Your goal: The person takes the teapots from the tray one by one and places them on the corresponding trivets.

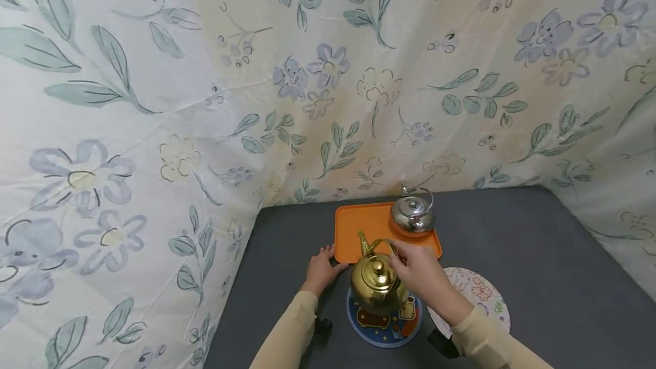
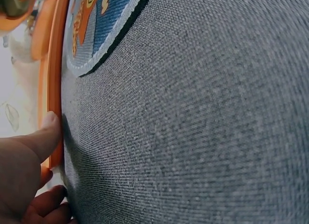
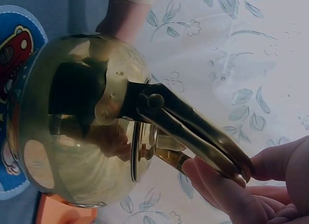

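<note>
A shiny gold kettle (image 1: 378,286) with a spout and lid is over a round blue cartoon-print mat (image 1: 385,335), overlapping its upper part. My right hand (image 1: 421,273) grips the kettle's hinged top handle (image 3: 193,132), thumb and fingers closing on it from both sides. At the near left corner of the orange tray (image 1: 359,226), my left hand (image 1: 322,271) holds on, its thumb (image 2: 48,125) against the front rim and its fingers along the left side. A silver kettle (image 1: 412,215) stands on the tray's right part.
To the right of the blue mat lies a round white mat (image 1: 482,295) with flower prints, partly under my right forearm. A grey cloth (image 1: 517,244) covers the table. Floral fabric (image 1: 328,73) hangs behind it and along the sides.
</note>
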A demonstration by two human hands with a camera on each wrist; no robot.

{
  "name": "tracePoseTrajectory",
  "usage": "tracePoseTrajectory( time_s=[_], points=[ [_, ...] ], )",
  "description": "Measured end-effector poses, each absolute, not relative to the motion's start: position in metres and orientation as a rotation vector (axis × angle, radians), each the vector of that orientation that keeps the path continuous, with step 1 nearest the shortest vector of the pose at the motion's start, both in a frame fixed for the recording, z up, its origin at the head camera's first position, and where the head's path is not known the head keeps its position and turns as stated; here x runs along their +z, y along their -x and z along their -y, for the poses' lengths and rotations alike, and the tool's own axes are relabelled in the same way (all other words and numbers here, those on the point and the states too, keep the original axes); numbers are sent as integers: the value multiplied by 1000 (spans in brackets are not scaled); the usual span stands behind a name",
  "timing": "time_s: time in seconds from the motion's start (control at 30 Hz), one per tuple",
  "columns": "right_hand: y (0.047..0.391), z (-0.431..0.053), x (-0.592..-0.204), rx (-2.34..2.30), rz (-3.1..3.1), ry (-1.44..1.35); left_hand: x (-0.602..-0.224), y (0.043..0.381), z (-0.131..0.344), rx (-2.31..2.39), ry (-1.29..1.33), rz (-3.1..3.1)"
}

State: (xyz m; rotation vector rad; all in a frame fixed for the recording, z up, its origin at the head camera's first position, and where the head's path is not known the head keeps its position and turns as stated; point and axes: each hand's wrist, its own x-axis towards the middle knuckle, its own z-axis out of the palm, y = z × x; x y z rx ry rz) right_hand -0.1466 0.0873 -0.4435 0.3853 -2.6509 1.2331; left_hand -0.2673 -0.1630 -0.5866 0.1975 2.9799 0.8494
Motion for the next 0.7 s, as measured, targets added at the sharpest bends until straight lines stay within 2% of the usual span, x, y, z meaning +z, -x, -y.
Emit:
tracePoseTrajectory(
  time_s=[0.7],
  points=[
    [146,-93,-460,1261,2705,-322,-582,272,158,828,-164,-2966]
  ],
)
